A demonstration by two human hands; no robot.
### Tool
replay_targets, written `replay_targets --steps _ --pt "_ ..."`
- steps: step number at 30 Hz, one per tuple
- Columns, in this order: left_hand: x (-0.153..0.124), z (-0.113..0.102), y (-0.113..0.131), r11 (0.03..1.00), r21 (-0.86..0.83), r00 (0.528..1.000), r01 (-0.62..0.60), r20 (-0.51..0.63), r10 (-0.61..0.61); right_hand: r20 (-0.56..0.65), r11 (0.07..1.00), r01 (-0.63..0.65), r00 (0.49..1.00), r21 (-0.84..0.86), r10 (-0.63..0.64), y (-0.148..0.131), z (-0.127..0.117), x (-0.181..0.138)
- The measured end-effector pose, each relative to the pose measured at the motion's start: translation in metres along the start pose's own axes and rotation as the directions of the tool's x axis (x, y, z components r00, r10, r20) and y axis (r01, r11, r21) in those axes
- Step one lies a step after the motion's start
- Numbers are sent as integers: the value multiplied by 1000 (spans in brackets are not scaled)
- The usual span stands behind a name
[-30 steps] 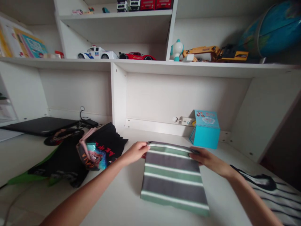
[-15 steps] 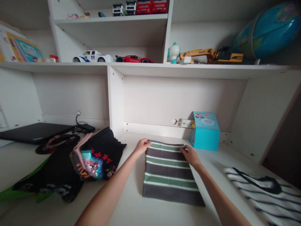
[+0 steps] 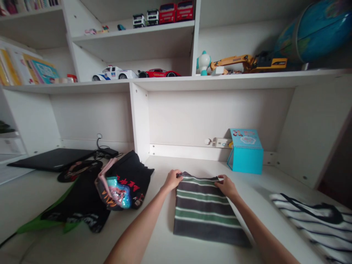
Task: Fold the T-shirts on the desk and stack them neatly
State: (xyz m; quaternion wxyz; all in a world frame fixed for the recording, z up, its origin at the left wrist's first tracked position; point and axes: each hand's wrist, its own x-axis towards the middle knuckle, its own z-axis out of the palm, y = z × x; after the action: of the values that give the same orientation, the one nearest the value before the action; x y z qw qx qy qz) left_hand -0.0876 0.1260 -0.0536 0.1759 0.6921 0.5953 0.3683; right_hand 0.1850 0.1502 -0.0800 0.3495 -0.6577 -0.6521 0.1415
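A folded garment with grey, green and white stripes (image 3: 205, 209) lies flat on the white desk (image 3: 154, 238) in front of me. My left hand (image 3: 172, 179) is closed on its far left corner. My right hand (image 3: 227, 185) is closed on its far right corner. Both hands rest at the garment's far edge, near the desk's back panel.
A pile of black clothes (image 3: 110, 187) with coloured prints lies to the left. A white top with dark stripes (image 3: 316, 223) lies at the right. A turquoise box (image 3: 245, 152) stands behind the garment. A closed laptop (image 3: 52, 163) sits far left. Toy cars and a globe (image 3: 313, 31) fill the shelves above.
My hands have drawn closer together at the far edge and the garment now looks narrower and lies flat. The view has shifted slightly to the left.
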Motion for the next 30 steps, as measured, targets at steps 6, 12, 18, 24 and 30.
replay_targets --steps 6,12,18,24,30 --pt "11 -58 56 970 -119 973 -211 -120 197 -226 929 244 957 280 -183 -49 -82 -1" --pt "-33 -124 104 842 -240 875 -483 -88 476 -475 741 610 759 281 -444 -83 -143 -78" --pt "-94 -129 68 967 122 853 -225 505 134 366 849 480 766 220 -528 -63 -145 -155" --pt "-146 -62 105 890 15 778 -456 491 391 371 878 478 816 -3 -443 -34 -98 -104" --pt "-151 -38 105 864 150 785 -480 513 347 375 880 433 862 -198 -340 -31 -83 -135"
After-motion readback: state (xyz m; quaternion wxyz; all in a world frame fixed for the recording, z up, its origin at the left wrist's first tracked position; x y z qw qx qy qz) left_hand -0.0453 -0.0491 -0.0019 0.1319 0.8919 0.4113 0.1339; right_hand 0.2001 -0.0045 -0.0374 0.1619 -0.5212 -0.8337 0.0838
